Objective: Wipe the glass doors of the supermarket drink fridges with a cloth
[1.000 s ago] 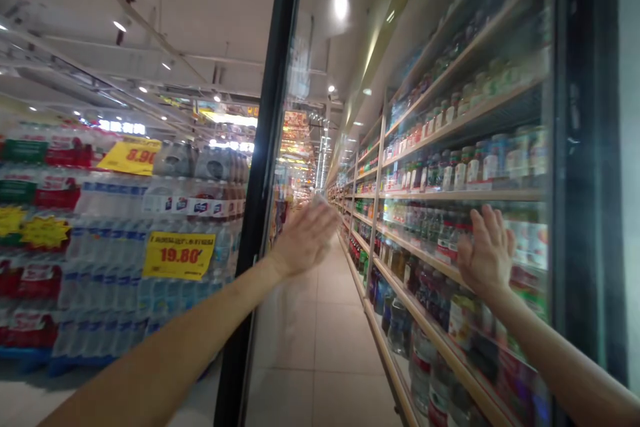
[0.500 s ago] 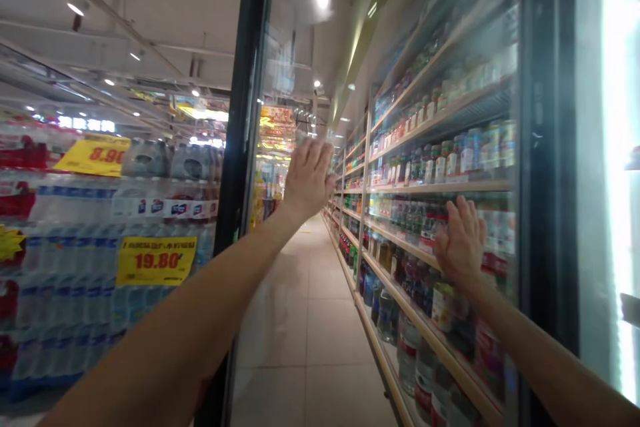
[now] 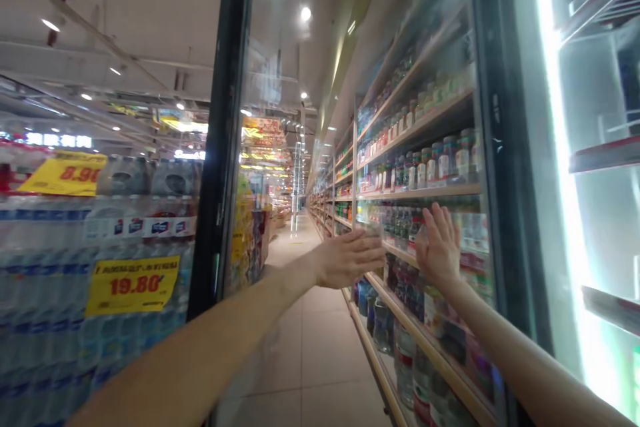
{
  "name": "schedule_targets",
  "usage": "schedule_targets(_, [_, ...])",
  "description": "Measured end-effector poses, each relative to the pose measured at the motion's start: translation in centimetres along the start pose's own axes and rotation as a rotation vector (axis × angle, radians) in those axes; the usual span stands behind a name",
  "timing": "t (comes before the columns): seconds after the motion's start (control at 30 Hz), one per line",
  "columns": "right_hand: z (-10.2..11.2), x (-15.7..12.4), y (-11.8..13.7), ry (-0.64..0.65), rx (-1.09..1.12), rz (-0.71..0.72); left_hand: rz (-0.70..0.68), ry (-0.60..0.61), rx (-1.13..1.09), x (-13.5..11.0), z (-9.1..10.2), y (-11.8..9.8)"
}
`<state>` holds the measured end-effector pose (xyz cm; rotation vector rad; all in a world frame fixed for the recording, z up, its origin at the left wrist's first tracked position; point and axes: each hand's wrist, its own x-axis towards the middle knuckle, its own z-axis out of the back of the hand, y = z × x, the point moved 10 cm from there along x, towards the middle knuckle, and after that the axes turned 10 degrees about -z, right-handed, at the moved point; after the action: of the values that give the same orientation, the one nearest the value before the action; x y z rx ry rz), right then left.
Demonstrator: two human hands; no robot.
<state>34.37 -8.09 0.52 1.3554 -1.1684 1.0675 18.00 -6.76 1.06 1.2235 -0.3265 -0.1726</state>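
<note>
A tall glass door [image 3: 280,167] with a dark frame [image 3: 213,167] stands in front of me, swung open. My left hand [image 3: 350,259] lies flat against or very close to the pane, fingers stretched toward the right. Whether anything thin is under its palm I cannot make out. To its right, my right hand [image 3: 440,247] is raised with the palm toward the glass and the fingers extended upward. It looks empty, and contact with the pane is hard to judge. Shelves of bottles [image 3: 400,347] appear in the glass, behind both hands.
A lit cooler interior with wire shelves [image 3: 605,7] is at the right. On the left, stacked packs of bottled water [image 3: 45,267] carry yellow price signs [image 3: 133,285]. Tiled floor [image 3: 300,347] runs down the aisle seen through the pane.
My left hand has moved down and to the right across the glass, turning from fingers up to fingers sideways. The view has shifted right, showing more of the cooler. My right hand stays raised.
</note>
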Motion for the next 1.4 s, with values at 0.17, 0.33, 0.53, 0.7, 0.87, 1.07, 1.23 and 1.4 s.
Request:
schedule_targets(0.17, [0.0, -0.1, 0.1, 0.016, 0.01, 0.0, 0.581, -0.157, 0.116, -2.7, 3.1, 7.7])
schedule_targets(0.33, [0.1, 0.0, 0.2, 0.011, 0.006, -0.015, 0.159, -0.087, 0.042, -0.1, 1.6, 3.2])
schedule_targets(0.53, [0.1, -0.3, -0.1, 0.022, 0.016, -0.029, 0.548, -0.126, 0.056, -1.4, 2.7, 8.0])
schedule_targets(0.7, [2.5, 1.1, 5.8, -0.037, 0.262, 0.058, 0.553, -0.172, -0.09, 0.1, 2.0, 6.6])
schedule_targets(0.87, [1.0, 3.3, 14.6, 0.048, 0.591, 0.097, 0.664, -0.404, -0.114, -3.8, 3.5, 7.5])
schedule_targets(1.07, [-3.6, 3.0, 21.1, 0.173, 0.205, 0.297, 0.92, -0.264, 0.206, -11.2, 4.0, 8.4])
schedule_targets(1.23, [-2.4, 7.7, 8.7, 0.185, 0.011, 0.081, 0.916, -0.206, 0.245, -10.8, 3.4, 7.3])
schedule_targets(1.4, [-0.3, 8.7, 0.6, 0.005, -0.058, -0.411, 0.937, -0.225, 0.233, -10.4, 3.3, 7.4])
